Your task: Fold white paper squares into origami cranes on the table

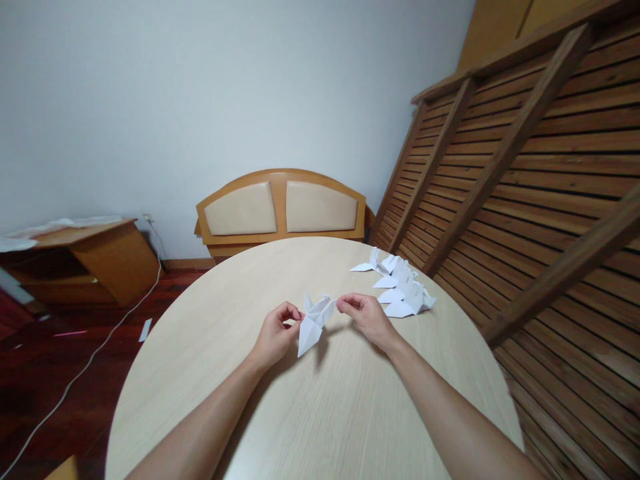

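A white folded paper figure [315,321] is held just above the round pale wooden table [300,413], between both hands. My left hand [276,332] pinches its left side with closed fingers. My right hand [364,316] pinches its right tip, fingers curled together. To the right of my right hand lies a small pile of several finished white paper figures [400,288] on the table, apart from my hands.
A wooden headboard with beige pads [281,211] leans on the white wall beyond the table. A slatted wooden frame [525,200] rises at the right. A wooden cabinet [90,260] and a white cable [90,363] are on the dark floor at the left.
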A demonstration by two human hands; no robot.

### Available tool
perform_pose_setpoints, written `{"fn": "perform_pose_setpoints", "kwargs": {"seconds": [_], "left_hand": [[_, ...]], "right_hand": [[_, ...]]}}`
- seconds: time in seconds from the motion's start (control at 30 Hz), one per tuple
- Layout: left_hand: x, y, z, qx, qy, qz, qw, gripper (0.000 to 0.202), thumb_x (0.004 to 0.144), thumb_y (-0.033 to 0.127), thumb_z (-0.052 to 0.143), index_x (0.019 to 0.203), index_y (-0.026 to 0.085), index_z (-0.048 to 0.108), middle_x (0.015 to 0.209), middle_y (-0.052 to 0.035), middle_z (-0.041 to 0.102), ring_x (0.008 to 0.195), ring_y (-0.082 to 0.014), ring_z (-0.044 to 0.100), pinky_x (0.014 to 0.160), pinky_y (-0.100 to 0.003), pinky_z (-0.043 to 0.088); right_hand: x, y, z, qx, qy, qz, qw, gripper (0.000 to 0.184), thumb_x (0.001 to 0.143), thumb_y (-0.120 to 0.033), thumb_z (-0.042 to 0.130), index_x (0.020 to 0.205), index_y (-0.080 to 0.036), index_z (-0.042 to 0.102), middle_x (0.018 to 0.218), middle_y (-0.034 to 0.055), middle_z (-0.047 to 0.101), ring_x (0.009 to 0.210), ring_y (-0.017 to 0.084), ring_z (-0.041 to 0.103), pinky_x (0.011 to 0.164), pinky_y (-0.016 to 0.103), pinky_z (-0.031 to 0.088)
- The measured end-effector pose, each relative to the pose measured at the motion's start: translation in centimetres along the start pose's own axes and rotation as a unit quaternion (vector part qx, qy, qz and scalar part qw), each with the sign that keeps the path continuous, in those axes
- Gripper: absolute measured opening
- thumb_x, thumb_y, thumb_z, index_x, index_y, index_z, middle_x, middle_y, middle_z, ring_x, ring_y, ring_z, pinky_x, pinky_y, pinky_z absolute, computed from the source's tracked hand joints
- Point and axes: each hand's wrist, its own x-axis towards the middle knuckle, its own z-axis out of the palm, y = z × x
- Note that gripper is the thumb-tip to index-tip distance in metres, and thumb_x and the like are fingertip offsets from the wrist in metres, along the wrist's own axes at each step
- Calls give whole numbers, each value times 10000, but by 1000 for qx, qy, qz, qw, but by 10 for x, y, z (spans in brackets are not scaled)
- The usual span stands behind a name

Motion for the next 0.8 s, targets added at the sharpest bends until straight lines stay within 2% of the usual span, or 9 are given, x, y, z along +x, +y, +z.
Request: {"fn": "perform_pose_setpoints", "kwargs": {"seconds": [0.2, 0.3, 0.37, 0.4, 0.5, 0.57, 0.8], "left_hand": [[0, 1, 0, -4, 2, -8, 1000, 267, 694, 342, 747, 728, 191, 529, 804, -50, 711, 725, -164, 656, 586, -227, 482], [0, 1, 0, -5, 3, -7, 1000, 276, 692, 349, 752, 733, 189, 531, 814, -52, 709, 726, -163, 654, 585, -227, 481], [0, 0, 0, -5, -3, -5, 1000, 273, 702, 348, 749, 737, 188, 530, 813, -52, 709, 724, -161, 650, 584, -226, 481], [-1, 0, 0, -4, -8, -5, 1000, 269, 708, 346, 747, 740, 187, 532, 813, -53, 711, 725, -161, 650, 586, -226, 482], [-1, -1, 0, -2, -17, -7, 1000, 259, 725, 340, 740, 748, 184, 534, 820, -58, 719, 732, -163, 655, 591, -227, 486], [-1, -1, 0, -1, -18, -9, 1000, 260, 725, 339, 741, 746, 185, 533, 822, -59, 722, 732, -164, 657, 590, -227, 485], [1, -5, 0, 1, -4, -14, 1000, 277, 721, 354, 752, 747, 182, 537, 830, -63, 726, 735, -166, 660, 605, -229, 487]], "right_hand": [[0, 0, 2, 7, -4, -14, 1000, 328, 725, -501, 771, 775, -186, 699, 768, 19, 702, 751, 168, 621, 764, 319, 489], [-1, 1, 3, 25, 10, -5, 1000, 393, 677, -470, 823, 928, -187, 715, 873, 43, 724, 780, 173, 638, 778, 331, 500], [-2, 2, 4, 22, 4, -6, 1000, 440, 693, -464, 816, 1027, -195, 717, 938, 56, 732, 791, 174, 645, 780, 336, 501], [-2, 2, 5, 19, -1, -11, 1000, 420, 713, -470, 801, 1022, -197, 723, 943, 58, 735, 796, 176, 648, 789, 341, 500], [-2, 2, 7, 13, -7, -40, 999, 308, 757, -483, 762, 854, -192, 731, 877, 50, 735, 821, 188, 653, 833, 354, 493], [-2, 3, 7, 11, -5, -50, 999, 303, 761, -491, 757, 782, -192, 714, 848, 46, 732, 831, 192, 653, 846, 353, 491], [-3, 5, 10, 10, -17, -15, 1000, 383, 718, -512, 781, 878, -172, 710, 870, 49, 733, 799, 188, 656, 794, 340, 500]]}}
